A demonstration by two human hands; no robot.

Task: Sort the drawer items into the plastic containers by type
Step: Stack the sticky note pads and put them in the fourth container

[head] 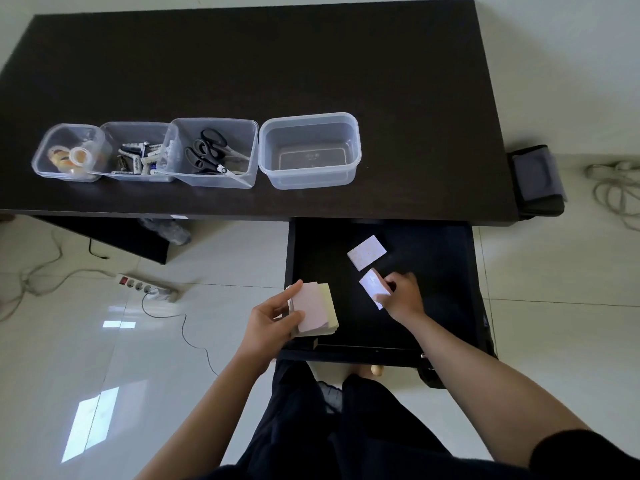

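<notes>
The black drawer (440, 271) is pulled out below the dark desk. My left hand (273, 317) grips a stack of sticky-note pads (317, 310), pink on top and yellow beneath, over the drawer's front left corner. My right hand (401, 292) pinches a white pad (372, 285) inside the drawer. Another white pad (366, 252) lies loose on the drawer floor just behind it. On the desk stand four clear containers in a row: tape rolls (69, 154), batteries (138, 157), scissors (209, 154), and an empty one (310, 150) at the right.
A dark desk (381, 71) spans the top. A grey pouch (536, 178) hangs off its right end. A power strip (147, 285) and cables lie on the tiled floor at left, more cable at far right. My legs are under the drawer front.
</notes>
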